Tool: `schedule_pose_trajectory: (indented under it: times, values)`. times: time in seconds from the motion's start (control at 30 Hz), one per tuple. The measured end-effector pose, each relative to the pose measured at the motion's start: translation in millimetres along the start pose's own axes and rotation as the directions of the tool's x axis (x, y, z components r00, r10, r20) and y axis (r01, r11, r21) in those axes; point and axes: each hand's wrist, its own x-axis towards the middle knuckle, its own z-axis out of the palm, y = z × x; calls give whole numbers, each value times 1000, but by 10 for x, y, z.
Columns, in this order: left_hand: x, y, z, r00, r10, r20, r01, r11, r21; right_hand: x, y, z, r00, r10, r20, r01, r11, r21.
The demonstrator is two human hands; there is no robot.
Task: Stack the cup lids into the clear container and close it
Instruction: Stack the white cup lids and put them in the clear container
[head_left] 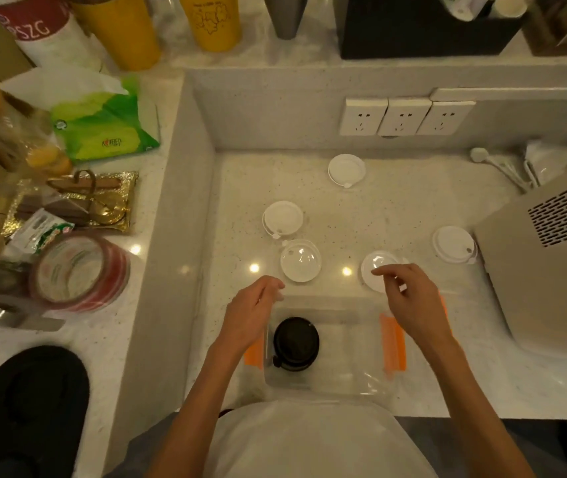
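Note:
A clear container (pixel 344 370) with orange clips (pixel 393 341) stands open at the counter's front edge. One black lid (pixel 295 343) lies inside it at the left. Several white cup lids lie on the counter: one at the back (pixel 346 169), one left of centre (pixel 282 218), one just below it (pixel 300 260), one at the right (pixel 453 244). My right hand (pixel 409 298) hovers over another white lid (pixel 373 270), fingers curled, touching its edge. My left hand (pixel 254 312) hangs over the container's left rim, fingers loose, holding nothing.
A grey appliance (pixel 550 270) with vent slots blocks the right side. Wall sockets (pixel 404 116) sit on the back wall. A raised ledge on the left holds a tape roll (pixel 78 270), a tissue pack (pixel 102 129) and bottles. White spoons (pixel 502 169) lie at the back right.

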Motion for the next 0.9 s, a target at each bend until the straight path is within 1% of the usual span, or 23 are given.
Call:
schedule_pose_trajectory:
  times: [0.07,0.1,0.13,0.17,0.23,0.27,0.33,0.4,0.43,0.47,0.53,0.6,0.67,0.7,0.73,0.77,0.8,0.83,0.87,0.9]
  values:
    - [190,136,-86,1000,-21,19,17,976,216,263,-21,-86,1000,-14,6,14,1000,9]
    - [312,213,-117,1000,-27,9,23,955,295,416,-34,-120,1000,-21,13,21,1000,6]
    - [457,303,-139,1000,-25,-11,27,941,337,587,-48,-141,999,-26,20,26,1000,-7]
    - [621,402,-148,999,-12,-32,22,939,343,776,-60,-147,999,-27,25,28,999,-27]
    - [1021,630,-124,999,6,-50,7,964,266,1193,-91,-106,1000,-15,20,16,998,-64]
    - [1254,755,-85,999,-3,-48,12,983,181,1413,-107,-59,1000,-6,13,7,997,-80]
    - [1753,997,48,998,-62,-21,61,997,-47,1837,-148,79,1000,5,4,-4,993,-122]
    - [2234,1186,219,987,-157,24,158,959,-237,2222,-180,275,999,-6,51,15,984,-180]
    - [2435,1247,306,977,-206,51,212,935,-285,2380,-198,390,994,-18,108,43,973,-227]
    - [2603,1294,388,966,-244,83,258,919,-298,2504,-215,508,984,-31,175,80,957,-280]
    - [2833,1349,535,948,-287,141,316,905,-286,2656,-226,744,963,-61,262,158,916,-369]
    - [2931,1370,645,935,-307,179,351,874,-336,2710,-194,930,962,-106,251,208,881,-426]
    - [2934,1371,685,931,-310,192,364,827,-429,2719,-157,1003,975,-119,188,194,868,-458]
    - [2909,1355,672,931,-310,191,364,812,-456,2714,-151,993,980,-119,162,180,879,-442]
    - [2871,1323,641,932,-310,187,362,802,-474,2698,-148,958,981,-125,149,174,903,-393]
    - [2822,1292,601,936,-305,176,352,794,-496,2673,-151,914,980,-133,148,173,936,-305]
    - [2769,1262,555,944,-294,149,327,791,-516,2627,-168,857,979,-140,149,166,970,-177]
    - [2707,1238,507,955,-279,104,291,800,-524,2564,-197,796,981,-133,144,134,991,-3]
    - [2643,1216,464,963,-264,48,250,817,-520,2481,-242,733,986,-97,137,67,976,208]
    - [2557,1203,425,968,-251,-10,210,830,-517,2379,-303,681,989,-32,143,-33,904,427]
